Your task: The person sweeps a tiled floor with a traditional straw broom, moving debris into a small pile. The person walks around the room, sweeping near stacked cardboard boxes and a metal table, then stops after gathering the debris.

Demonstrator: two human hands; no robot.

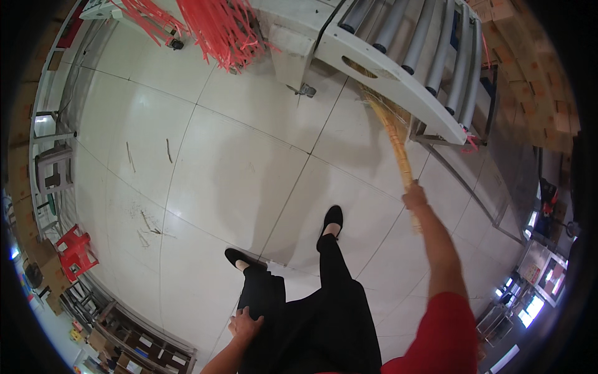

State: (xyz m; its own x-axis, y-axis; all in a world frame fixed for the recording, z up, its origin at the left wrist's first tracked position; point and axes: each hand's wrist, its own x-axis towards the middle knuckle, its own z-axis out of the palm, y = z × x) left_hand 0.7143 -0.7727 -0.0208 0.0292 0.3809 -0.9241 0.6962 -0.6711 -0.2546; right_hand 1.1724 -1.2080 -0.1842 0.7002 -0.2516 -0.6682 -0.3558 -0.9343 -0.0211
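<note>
A straw broom (396, 138) with a yellowish, bound handle slants up and away from me on the right. My right hand (415, 196) is closed around its handle near the lower end. The bristle end reaches beneath the roller conveyor (405, 87), where the frame largely hides it. My left hand (245, 325) rests on my left thigh, its fingers spread over the black trousers, holding nothing. Thin dark strips and crumbs of litter (149, 223) lie on the pale tiled floor (243, 168) at the left.
Bundles of red plastic strips (218, 31) hang beside the conveyor at the top. A caster (304, 91) stands under the conveyor's leg. Stacked cartons (529, 68) fill the far right. A red stool (76, 252) and metal racking (53, 168) line the left side.
</note>
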